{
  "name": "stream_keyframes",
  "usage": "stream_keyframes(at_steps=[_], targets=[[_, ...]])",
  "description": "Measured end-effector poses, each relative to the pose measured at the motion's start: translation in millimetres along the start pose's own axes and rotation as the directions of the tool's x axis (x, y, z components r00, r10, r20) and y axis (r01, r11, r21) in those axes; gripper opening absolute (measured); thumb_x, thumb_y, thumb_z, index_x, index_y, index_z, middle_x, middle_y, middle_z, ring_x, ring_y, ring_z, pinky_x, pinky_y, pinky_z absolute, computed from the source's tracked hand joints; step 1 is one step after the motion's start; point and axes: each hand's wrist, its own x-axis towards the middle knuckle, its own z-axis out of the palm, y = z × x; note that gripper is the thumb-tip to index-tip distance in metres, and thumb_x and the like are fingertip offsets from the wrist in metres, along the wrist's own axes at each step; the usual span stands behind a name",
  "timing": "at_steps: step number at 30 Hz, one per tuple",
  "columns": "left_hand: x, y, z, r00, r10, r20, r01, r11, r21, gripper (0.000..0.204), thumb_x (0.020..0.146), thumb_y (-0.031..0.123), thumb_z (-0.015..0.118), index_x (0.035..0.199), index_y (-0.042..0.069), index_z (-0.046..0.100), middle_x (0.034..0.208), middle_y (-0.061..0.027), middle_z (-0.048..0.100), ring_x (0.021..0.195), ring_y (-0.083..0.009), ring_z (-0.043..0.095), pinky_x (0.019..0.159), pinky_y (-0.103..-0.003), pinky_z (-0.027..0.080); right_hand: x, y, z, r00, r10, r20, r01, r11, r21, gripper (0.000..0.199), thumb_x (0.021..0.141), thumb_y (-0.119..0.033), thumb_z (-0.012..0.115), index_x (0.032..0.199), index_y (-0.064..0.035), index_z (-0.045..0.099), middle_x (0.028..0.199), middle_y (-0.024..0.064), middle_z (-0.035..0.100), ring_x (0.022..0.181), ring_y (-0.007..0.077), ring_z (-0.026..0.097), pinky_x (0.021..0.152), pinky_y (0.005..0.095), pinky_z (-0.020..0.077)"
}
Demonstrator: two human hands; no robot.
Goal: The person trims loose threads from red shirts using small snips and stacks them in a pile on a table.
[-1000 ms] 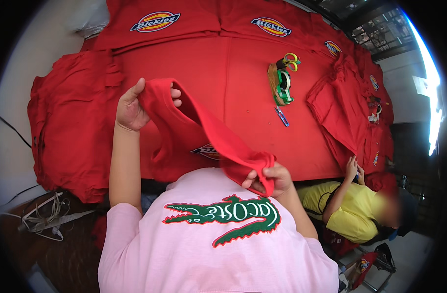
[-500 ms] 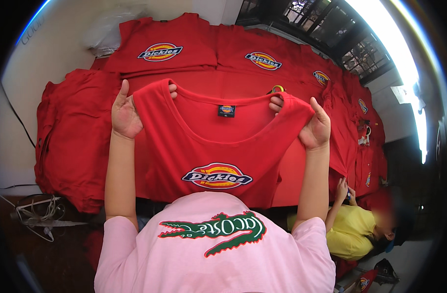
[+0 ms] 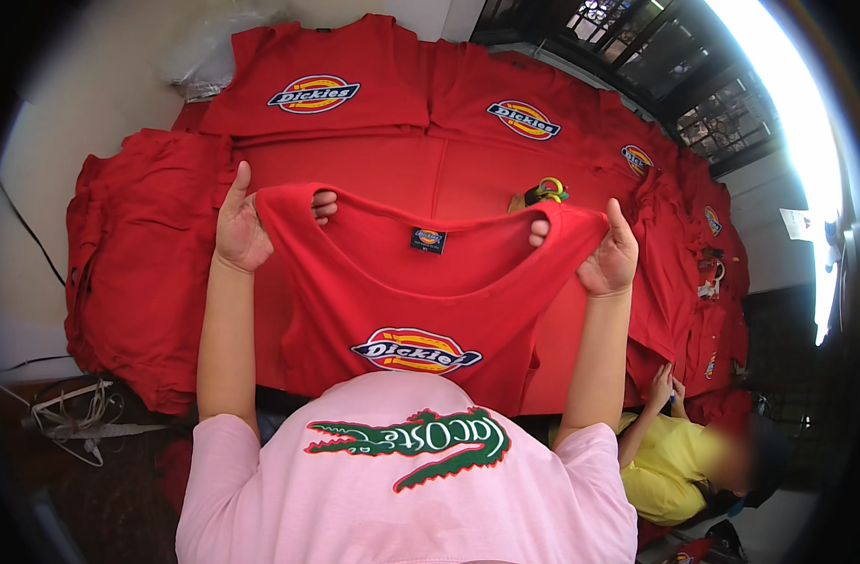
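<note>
Head view: your left hand and right hand each pinch a shoulder of the red cotton T-shirt; keep both grips level, cloth taut, above the near red-covered table.

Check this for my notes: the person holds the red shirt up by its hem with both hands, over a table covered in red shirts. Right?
Not quite. In the head view, the left hand and right hand hold the red shirt by its shoulders, beside the neck opening, not the hem. The table covered in red shirts is right.
</note>
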Motion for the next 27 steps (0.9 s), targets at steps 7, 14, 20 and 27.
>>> stream_keyframes(at_steps=[7, 14, 20, 27], targets=[[14, -6, 44, 0.997, -0.004, -0.081, 0.006, 1.0, 0.025, 0.117, 0.098, 0.084, 0.027, 0.154, -0.019, 0.031, 0.159, -0.0381, 0.037, 0.15, -0.0464, 0.039, 0.127, -0.05, 0.029, 20, 17, 33, 0.997, -0.076, 0.01, 0.077, 0.997, -0.021, 0.127, 0.091, -0.085, 0.047, 0.156, 0.0209, 0.018, 0.164, 0.0434, 0.015, 0.156, 0.0539, 0.016, 0.129, 0.0565, 0.0151], [9, -55, 124, 0.976, 0.143, -0.166, -0.051, 0.886, 0.46, 0.126, 0.091, 0.091, 0.035, 0.162, -0.012, 0.017, 0.172, -0.0215, 0.023, 0.16, -0.0287, 0.023, 0.131, -0.042, 0.016, 11, 55, 79, 0.967, -0.237, -0.097, 0.211, 0.952, -0.223, 0.132, 0.088, -0.088, 0.049, 0.159, 0.018, 0.015, 0.169, 0.0357, 0.015, 0.16, 0.0449, 0.014, 0.131, 0.0504, 0.0152], [1, -138, 189, 0.975, 0.178, -0.135, -0.031, 0.706, 0.708, 0.131, 0.09, 0.074, 0.065, 0.163, -0.008, -0.004, 0.172, -0.0232, 0.012, 0.158, -0.0273, 0.018, 0.125, -0.036, 0.019, -3, 133, 147, 0.891, -0.44, -0.117, 0.318, 0.785, -0.531, 0.127, 0.089, -0.087, 0.048, 0.162, 0.0119, 0.016, 0.172, 0.0235, 0.02, 0.161, 0.0325, 0.02, 0.13, 0.0453, 0.0172], [-26, -173, 191, 0.999, 0.034, 0.007, -0.023, 0.504, 0.864, 0.119, 0.097, 0.071, 0.057, 0.159, -0.018, 0.007, 0.161, -0.0371, 0.028, 0.151, -0.0382, 0.035, 0.12, -0.042, 0.033, -52, 197, 121, 0.957, -0.275, 0.091, 0.276, 0.764, -0.584, 0.114, 0.095, -0.085, 0.034, 0.154, 0.0125, 0.034, 0.155, 0.0221, 0.047, 0.145, 0.0286, 0.046, 0.118, 0.0426, 0.0374]])
